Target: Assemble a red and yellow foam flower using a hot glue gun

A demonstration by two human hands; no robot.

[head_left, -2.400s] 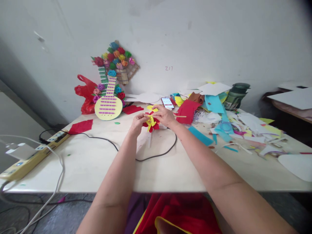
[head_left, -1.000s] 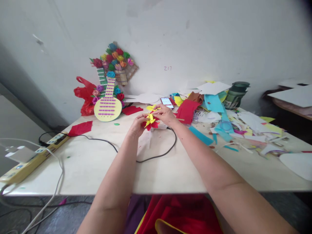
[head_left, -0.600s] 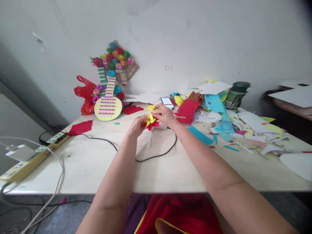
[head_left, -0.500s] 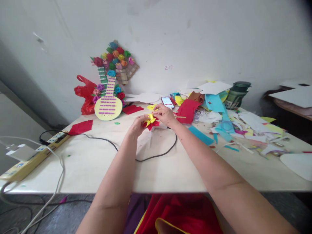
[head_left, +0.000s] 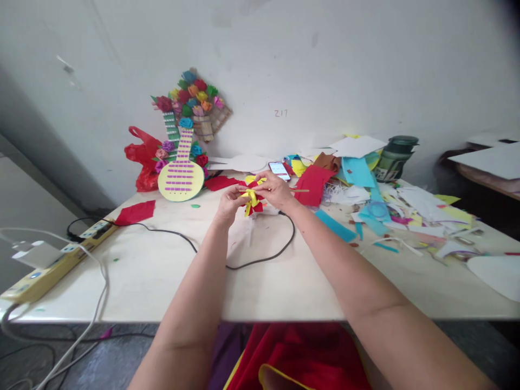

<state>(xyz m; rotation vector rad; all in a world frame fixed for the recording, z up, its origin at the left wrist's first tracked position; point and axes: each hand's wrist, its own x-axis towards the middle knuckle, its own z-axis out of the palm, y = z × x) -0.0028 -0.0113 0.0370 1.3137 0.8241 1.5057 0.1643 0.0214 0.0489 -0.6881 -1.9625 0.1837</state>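
Above the middle of the table, my left hand [head_left: 232, 201] pinches a yellow crepe paper strip [head_left: 252, 196] at its left side. Close on the right, my right hand [head_left: 273, 190] is closed with its fingertips at the same strip, and a thin wooden stick [head_left: 300, 190] runs through that hand and sticks out to the right. Red paper pieces [head_left: 257, 206] show under and around the yellow strip. My fingers partly hide where stick and paper meet.
A black cable [head_left: 284, 250] loops in front of my hands. A paper-flower-decorated guitar shape [head_left: 164, 187] stands at left, near a power strip [head_left: 40, 281]. Behind lie a phone [head_left: 279, 170] and red paper [head_left: 314, 185]. Scraps and a green bottle [head_left: 396, 157] fill the right.
My left hand has shifted slightly up and left. The yellow strip has turned, more red paper shows around it, and the stick has tilted nearly level.
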